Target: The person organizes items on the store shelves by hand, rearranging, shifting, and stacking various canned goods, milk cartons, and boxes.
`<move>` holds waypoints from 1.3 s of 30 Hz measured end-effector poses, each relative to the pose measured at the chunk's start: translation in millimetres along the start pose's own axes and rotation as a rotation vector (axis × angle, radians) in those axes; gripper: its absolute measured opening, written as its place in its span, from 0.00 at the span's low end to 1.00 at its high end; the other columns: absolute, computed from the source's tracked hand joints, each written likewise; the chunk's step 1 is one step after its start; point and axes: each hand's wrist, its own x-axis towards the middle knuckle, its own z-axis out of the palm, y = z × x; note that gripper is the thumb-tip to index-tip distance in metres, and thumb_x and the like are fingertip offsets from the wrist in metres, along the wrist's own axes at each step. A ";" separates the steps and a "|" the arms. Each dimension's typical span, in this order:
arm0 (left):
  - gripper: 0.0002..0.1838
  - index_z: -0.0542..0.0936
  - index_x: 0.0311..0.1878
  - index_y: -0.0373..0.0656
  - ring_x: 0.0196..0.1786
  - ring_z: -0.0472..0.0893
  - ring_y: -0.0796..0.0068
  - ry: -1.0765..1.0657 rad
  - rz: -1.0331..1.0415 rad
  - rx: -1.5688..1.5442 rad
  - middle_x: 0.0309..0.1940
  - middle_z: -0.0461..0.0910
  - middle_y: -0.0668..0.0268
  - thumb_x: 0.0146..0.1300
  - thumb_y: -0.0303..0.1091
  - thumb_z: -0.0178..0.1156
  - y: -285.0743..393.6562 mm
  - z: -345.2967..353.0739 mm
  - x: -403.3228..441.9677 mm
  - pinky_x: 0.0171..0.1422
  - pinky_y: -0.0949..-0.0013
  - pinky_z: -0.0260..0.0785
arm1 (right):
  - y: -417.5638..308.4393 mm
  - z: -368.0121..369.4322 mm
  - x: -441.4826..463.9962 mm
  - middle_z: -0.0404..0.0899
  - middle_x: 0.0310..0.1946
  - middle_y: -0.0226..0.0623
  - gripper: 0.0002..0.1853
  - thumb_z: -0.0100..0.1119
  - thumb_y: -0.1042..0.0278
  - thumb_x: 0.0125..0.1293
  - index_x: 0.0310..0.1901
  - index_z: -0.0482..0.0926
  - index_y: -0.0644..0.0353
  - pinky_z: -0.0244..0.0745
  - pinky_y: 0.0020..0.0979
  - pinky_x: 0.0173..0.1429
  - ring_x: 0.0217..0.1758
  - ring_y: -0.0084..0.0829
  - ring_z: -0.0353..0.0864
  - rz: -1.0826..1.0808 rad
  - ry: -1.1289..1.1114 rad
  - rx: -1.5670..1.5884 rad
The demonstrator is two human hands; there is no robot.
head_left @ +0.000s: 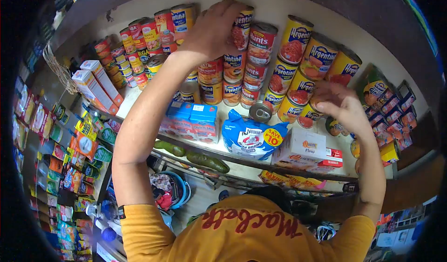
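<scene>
My left hand [215,29] reaches up to the back stacks, its fingers curled over the top of an Argentina corned beef can [241,33]. That can sits on top of other Argentina cans [233,65], right beside a column of red Hunt's cans [262,43]. Lower on the right, my right hand [343,107] is held with fingers apart and bent, nothing seen in it. Close to its fingertips stand stacked yellow Argentina cans [301,89]; whether it touches them I cannot tell.
Along the shelf's front are Dutch Mill cartons [203,122], a blue Bear Brand pack [251,136], a Queen flour box [300,146] and a small can [260,112]. Smaller cans [384,101] are stacked at right. Sachets [86,145] hang at left. Green vegetables [205,161] lie below.
</scene>
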 end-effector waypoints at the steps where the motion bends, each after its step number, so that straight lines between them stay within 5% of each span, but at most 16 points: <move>1: 0.44 0.66 0.63 0.44 0.63 0.68 0.49 -0.014 -0.007 0.032 0.60 0.68 0.52 0.39 0.36 0.76 -1.0 0.4 -0.5 0.66 0.53 0.63 | 3.8 -4.9 -2.5 0.77 0.41 0.36 0.25 0.61 0.75 0.57 0.57 0.71 0.67 0.73 0.28 0.52 0.45 0.26 0.77 -0.022 0.060 0.010; 8: 0.48 0.65 0.63 0.41 0.63 0.69 0.48 -0.007 -0.050 0.011 0.59 0.69 0.51 0.34 0.37 0.77 -4.0 2.6 0.1 0.67 0.54 0.62 | 54.9 -16.8 -16.5 0.71 0.29 0.29 0.21 0.67 0.77 0.49 0.46 0.70 0.62 0.69 0.25 0.39 0.34 0.21 0.72 -0.002 0.447 0.024; 16: 0.50 0.64 0.65 0.49 0.68 0.64 0.52 0.005 -0.036 0.022 0.61 0.68 0.56 0.34 0.38 0.78 2.2 -6.0 -2.1 0.72 0.49 0.53 | 68.0 -6.9 -19.5 0.67 0.25 0.27 0.18 0.69 0.74 0.46 0.38 0.72 0.63 0.65 0.26 0.36 0.30 0.20 0.66 0.057 0.511 -0.091; 19: 0.52 0.64 0.66 0.53 0.72 0.59 0.55 0.106 0.024 0.223 0.63 0.67 0.60 0.32 0.40 0.78 10.5 -3.6 -2.0 0.72 0.38 0.47 | 61.9 -7.8 -15.6 0.73 0.28 0.29 0.15 0.68 0.74 0.48 0.38 0.74 0.63 0.66 0.25 0.36 0.31 0.21 0.70 0.012 0.466 -0.173; 21: 0.34 0.69 0.62 0.50 0.68 0.63 0.52 0.046 0.087 0.298 0.62 0.68 0.56 0.50 0.43 0.68 25.8 -15.6 -2.8 0.72 0.37 0.47 | 54.5 -7.3 -14.0 0.76 0.32 0.30 0.13 0.66 0.74 0.51 0.39 0.76 0.63 0.67 0.25 0.36 0.33 0.21 0.73 0.039 0.345 -0.183; 23: 0.29 0.71 0.60 0.47 0.65 0.66 0.50 -0.045 0.146 0.214 0.61 0.68 0.55 0.56 0.45 0.65 36.1 -20.1 2.8 0.71 0.37 0.48 | 48.5 -3.1 -9.6 0.79 0.35 0.31 0.12 0.64 0.73 0.56 0.41 0.76 0.63 0.68 0.25 0.35 0.35 0.21 0.76 0.069 0.164 -0.144; 25: 0.34 0.70 0.60 0.46 0.64 0.66 0.50 -0.164 0.197 -0.031 0.60 0.69 0.55 0.51 0.46 0.69 38.3 -15.3 9.9 0.70 0.38 0.49 | 39.0 9.7 -0.3 0.81 0.39 0.32 0.12 0.61 0.69 0.62 0.46 0.77 0.63 0.69 0.26 0.35 0.38 0.22 0.78 0.106 -0.080 -0.052; 28: 0.53 0.64 0.68 0.57 0.74 0.55 0.56 -0.125 0.250 0.264 0.65 0.64 0.62 0.32 0.42 0.77 38.2 6.9 0.5 0.70 0.29 0.43 | 11.1 31.8 17.5 0.80 0.45 0.34 0.24 0.57 0.58 0.68 0.61 0.70 0.63 0.71 0.23 0.49 0.45 0.22 0.77 0.370 -0.307 0.287; 34: 0.51 0.64 0.68 0.56 0.73 0.58 0.58 -0.078 0.261 0.203 0.65 0.65 0.64 0.34 0.43 0.75 43.1 23.5 -12.4 0.70 0.28 0.40 | 11.3 80.6 61.2 0.68 0.64 0.37 0.34 0.52 0.51 0.70 0.71 0.57 0.62 0.69 0.26 0.57 0.63 0.26 0.70 0.381 -0.479 0.297; 39: 0.47 0.64 0.67 0.52 0.70 0.63 0.61 -0.024 0.237 0.022 0.65 0.66 0.64 0.39 0.43 0.73 37.1 28.4 -13.1 0.70 0.29 0.41 | 29.6 98.0 74.7 0.66 0.66 0.34 0.35 0.52 0.50 0.70 0.72 0.54 0.58 0.68 0.27 0.59 0.62 0.26 0.70 0.333 -0.448 0.356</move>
